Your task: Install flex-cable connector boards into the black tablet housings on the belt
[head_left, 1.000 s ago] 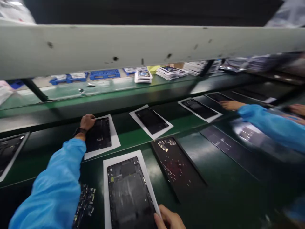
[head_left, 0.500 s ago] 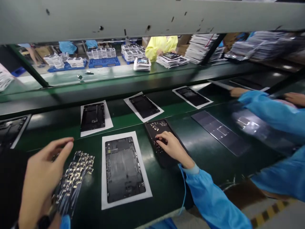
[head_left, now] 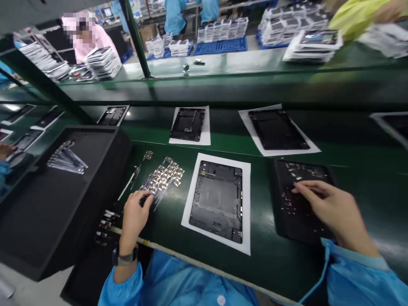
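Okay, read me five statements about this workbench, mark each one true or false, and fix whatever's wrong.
1. The right grip is over the black parts tray. True.
2. The left grip is nearest that same tray. False: it is nearest the cluster of small metallic parts.
3. The closest dark panel lies on a white sheet. True.
4. The left wrist is bare. False: there is a watch on it.
5. The black parts tray sits to the left of the closest dark panel. False: it sits to the right.
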Tool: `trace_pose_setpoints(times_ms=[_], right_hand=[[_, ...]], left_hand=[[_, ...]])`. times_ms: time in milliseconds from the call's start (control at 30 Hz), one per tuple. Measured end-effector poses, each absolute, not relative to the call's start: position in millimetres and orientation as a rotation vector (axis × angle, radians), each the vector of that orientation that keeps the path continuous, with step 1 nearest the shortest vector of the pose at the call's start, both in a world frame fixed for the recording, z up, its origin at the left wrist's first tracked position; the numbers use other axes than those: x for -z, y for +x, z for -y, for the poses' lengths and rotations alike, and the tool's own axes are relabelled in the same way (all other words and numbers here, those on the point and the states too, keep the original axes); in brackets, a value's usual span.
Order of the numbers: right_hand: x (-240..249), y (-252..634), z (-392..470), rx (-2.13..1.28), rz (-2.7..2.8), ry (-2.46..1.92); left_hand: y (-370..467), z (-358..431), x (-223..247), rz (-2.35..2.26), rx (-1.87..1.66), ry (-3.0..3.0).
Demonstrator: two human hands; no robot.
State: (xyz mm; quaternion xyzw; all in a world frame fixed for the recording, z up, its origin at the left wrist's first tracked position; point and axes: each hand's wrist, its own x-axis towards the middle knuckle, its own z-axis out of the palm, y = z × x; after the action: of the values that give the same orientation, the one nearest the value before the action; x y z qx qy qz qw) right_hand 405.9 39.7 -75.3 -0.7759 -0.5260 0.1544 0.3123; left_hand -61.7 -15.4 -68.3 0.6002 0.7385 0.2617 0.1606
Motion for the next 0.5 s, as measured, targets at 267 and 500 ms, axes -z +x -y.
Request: trace_pose_setpoints(times_ms=[267, 500], right_hand=[[39.5, 381.2, -31.0, -0.579, 0.863, -2.138], [29.2, 369.0, -27.1, -0.655, 0.749, -1.972]], left_hand=[[-31.7, -18.3, 80.0, -2.25, -0.587, 1.906], [-28.2, -27.1, 84.1, -2.261, -0.706, 1.818]])
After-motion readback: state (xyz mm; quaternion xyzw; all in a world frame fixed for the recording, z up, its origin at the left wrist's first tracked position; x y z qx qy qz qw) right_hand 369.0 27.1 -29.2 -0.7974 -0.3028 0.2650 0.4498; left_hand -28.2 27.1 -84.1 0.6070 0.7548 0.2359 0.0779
